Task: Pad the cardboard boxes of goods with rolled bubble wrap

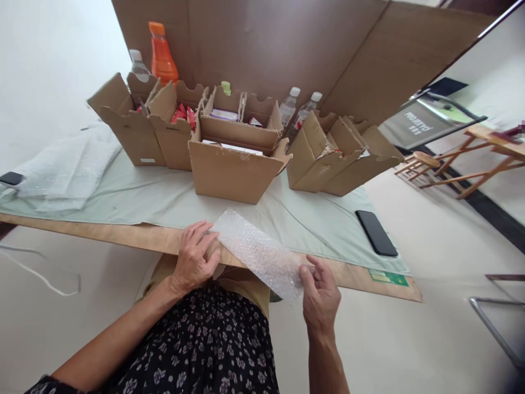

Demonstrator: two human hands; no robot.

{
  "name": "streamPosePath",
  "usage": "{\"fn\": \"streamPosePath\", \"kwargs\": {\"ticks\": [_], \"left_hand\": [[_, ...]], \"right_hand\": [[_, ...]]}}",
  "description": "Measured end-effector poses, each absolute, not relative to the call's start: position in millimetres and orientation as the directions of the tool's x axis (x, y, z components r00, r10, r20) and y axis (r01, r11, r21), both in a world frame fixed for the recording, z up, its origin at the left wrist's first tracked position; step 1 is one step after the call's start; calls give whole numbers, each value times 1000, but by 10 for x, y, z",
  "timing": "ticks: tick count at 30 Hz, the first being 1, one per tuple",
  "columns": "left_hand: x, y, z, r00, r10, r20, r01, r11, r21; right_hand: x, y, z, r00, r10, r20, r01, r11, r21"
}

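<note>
A strip of clear bubble wrap (258, 251) stretches across the table's near edge. My left hand (194, 257) curls round its left end, fingers closed on something wrapped inside that I cannot make out. Holding the right end is my right hand (320, 293), pinching the wrap between thumb and fingers below the table edge. An open cardboard box (229, 169) with small packets in it stands just beyond the wrap.
Several open cardboard boxes (135, 128) stand in a row on the pale green cloth (135, 200), with an orange bottle (162, 54) and clear bottles behind. A black phone (376, 232) lies at right, bubble wrap sheets (65, 169) at left. Wooden folding stands (459, 164) are beyond.
</note>
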State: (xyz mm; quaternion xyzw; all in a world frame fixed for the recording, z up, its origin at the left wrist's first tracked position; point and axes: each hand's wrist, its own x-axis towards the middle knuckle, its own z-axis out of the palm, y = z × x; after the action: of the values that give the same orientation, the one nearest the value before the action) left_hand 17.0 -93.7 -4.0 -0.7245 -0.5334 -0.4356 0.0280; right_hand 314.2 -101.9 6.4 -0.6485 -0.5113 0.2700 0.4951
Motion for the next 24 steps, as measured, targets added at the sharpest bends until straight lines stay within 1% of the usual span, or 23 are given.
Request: {"fn": "streamPosePath", "kwargs": {"ticks": [3, 5, 7, 8, 10, 11, 13, 14, 15, 16, 18, 20, 22, 24], "left_hand": [[394, -1127, 4, 122, 786, 606, 741, -478, 472], [526, -1233, 15, 144, 802, 579, 706, -494, 508], [596, -1314, 15, 116, 827, 551, 679, -471, 564], [602, -1347, 13, 93, 849, 520, 659, -444, 608], [568, -1410, 14, 48, 920, 389, 587, -341, 734], [536, -1441, 18, 35, 960, 278, 532, -253, 808], [471, -1498, 36, 53, 999, -1, 368, -18, 930], [449, -1520, 48, 89, 987, -132, 257, 105, 961], [438, -1535, 60, 135, 964, -229, 140, 210, 968], [441, -1541, 73, 179, 942, -285, 31, 284, 958], [487, -1525, 97, 208, 928, -309, -124, 338, 933], [568, -1476, 121, 189, 934, -303, -180, 337, 924], [660, -1402, 153, 194, 934, -301, -142, 331, 933], [745, -1314, 203, 209, 931, -301, -65, 320, 945]], "right_hand": [[3061, -1395, -114, 575, 818, -31, 90, -102, -991], [2999, -1629, -224, 619, 773, -142, -36, -153, -988], [2956, -1815, -287, 558, 790, -252, -125, -220, -967], [2943, -1882, -298, 485, 811, -327, -183, -271, -945], [2930, -1964, -289, 284, 844, -456, -271, -385, -882], [2926, -1983, -274, 189, 849, -494, -291, -432, -854], [2919, -1998, -240, 64, 852, -519, -296, -480, -825], [2914, -2003, -225, 31, 853, -521, -297, -490, -819], [2909, -2012, -213, 2, 853, -522, -302, -497, -814], [2906, -2027, -205, -33, 852, -522, -309, -505, -806], [2908, -2076, -196, -104, 852, -514, -329, -517, -790], [2925, -2148, -188, -147, 857, -495, -338, -514, -789], [2958, -2225, -172, -145, 869, -473, -314, -494, -811], [2995, -2292, -151, -119, 884, -453, -249, -468, -848]]}}
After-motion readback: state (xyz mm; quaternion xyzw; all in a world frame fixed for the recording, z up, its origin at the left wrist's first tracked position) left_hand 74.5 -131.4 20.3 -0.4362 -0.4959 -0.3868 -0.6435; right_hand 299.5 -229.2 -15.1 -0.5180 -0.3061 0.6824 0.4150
